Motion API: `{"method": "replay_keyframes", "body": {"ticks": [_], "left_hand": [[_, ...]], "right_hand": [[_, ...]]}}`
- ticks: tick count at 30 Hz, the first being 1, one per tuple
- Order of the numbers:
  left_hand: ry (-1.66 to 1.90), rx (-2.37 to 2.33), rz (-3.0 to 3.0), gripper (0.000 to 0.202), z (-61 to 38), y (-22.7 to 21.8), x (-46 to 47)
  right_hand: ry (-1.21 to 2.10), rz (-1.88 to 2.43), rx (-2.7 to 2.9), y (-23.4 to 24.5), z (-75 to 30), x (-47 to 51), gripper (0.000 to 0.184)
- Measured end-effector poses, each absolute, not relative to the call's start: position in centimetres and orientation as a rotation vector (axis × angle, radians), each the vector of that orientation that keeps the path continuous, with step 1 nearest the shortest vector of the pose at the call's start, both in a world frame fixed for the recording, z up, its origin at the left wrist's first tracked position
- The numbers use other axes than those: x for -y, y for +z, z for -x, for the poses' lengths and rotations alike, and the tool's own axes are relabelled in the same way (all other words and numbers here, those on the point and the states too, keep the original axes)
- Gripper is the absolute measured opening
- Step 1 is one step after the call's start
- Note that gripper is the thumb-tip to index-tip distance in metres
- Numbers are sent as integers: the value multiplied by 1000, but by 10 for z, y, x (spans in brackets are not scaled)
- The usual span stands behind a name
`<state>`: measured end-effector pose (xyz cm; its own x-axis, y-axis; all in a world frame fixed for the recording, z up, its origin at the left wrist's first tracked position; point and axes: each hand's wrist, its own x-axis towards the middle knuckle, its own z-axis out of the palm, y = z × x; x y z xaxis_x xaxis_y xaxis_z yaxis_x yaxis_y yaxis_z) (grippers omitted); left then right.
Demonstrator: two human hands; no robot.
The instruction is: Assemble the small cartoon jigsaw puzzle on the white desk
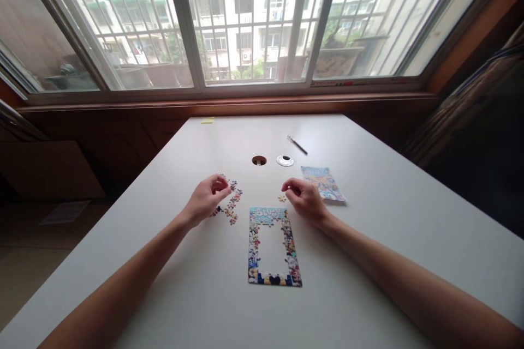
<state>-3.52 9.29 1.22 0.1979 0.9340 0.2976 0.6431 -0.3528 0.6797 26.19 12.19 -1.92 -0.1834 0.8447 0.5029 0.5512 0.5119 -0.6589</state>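
A jigsaw puzzle (268,216) lies flat on the white table, its border joined and its middle showing bare tabletop. Left of it is a loose heap of puzzle pieces (233,204). My left hand (207,197) is over the heap's left side, thumb and forefinger drawn together in a pinch; what is between them, if anything, is too small to name. To the puzzle's upper right, my right hand (306,202) is closed with its fingers curled, hiding whatever they hold. A few yellowish puzzle pieces (281,198) lie just left of its fingertips.
A colourful printed sheet (323,183) lies beyond my right hand. Farther back are a pen (297,144), a round cable hole (258,160) and its metal cover (285,161). Yellow tape (207,120) marks the table's far edge, below a barred window (249,22).
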Motion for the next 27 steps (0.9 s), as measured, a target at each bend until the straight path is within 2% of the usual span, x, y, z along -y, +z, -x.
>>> {"method": "replay_keyframes", "body": {"ticks": [3, 5, 8, 11, 14, 18, 27], "left_hand": [[980, -1151, -1872, 32, 9, 17, -83], [954, -1030, -1840, 23, -11, 17, -78], [1019, -929, -1849, 19, -37, 11, -74], [1132, -871, -1920, 11, -49, 4, -71], [1217, -801, -2059, 13, -51, -1, -68], [1220, -771, -2131, 15, -48, -3, -65], [1206, -859, -2027, 14, -44, -1, -62]], "right_hand": [[394, 1061, 1929, -15, -256, -117, 14], [383, 1006, 1971, -12, -254, -112, 15], [394, 936, 2031, -8, -256, -98, 14], [475, 810, 2071, -8, -262, -82, 16], [526, 724, 2113, -11, -268, -72, 10], [474, 693, 2136, -16, -270, -71, 5], [335, 640, 2170, -10, -269, -69, 9]]}}
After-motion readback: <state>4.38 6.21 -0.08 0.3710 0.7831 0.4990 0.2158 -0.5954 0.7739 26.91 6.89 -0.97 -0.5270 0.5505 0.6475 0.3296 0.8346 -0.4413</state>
